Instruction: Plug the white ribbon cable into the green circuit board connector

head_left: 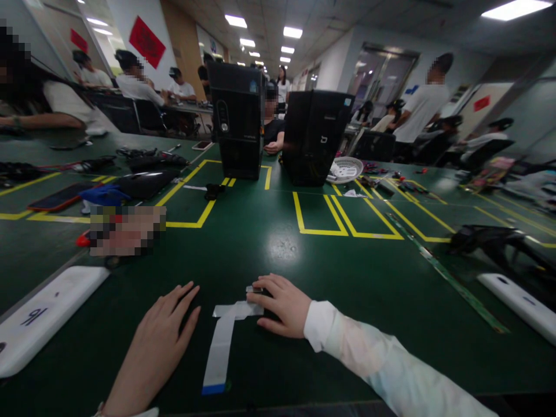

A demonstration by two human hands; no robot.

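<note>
A white flat ribbon cable [218, 350] with a blue end lies on the green table in front of me, its upper part turning sideways to the right. My right hand [280, 304] rests over the far right end of this cable, its fingertips at a small clear and metallic piece [253, 289]. The fingers are spread, and I see nothing gripped in them. To the cable's left, my left hand [163, 330] lies on the table with fingers stretched out. It holds nothing and is apart from the cable.
Two black computer towers [241, 121] stand at the back. White slabs lie at the left [52, 318] and right [521, 301]. A white basket [346, 169], dark tools and yellow tape outlines [324, 233] mark the table. A green strip [447, 278] runs along the right. People sit beyond.
</note>
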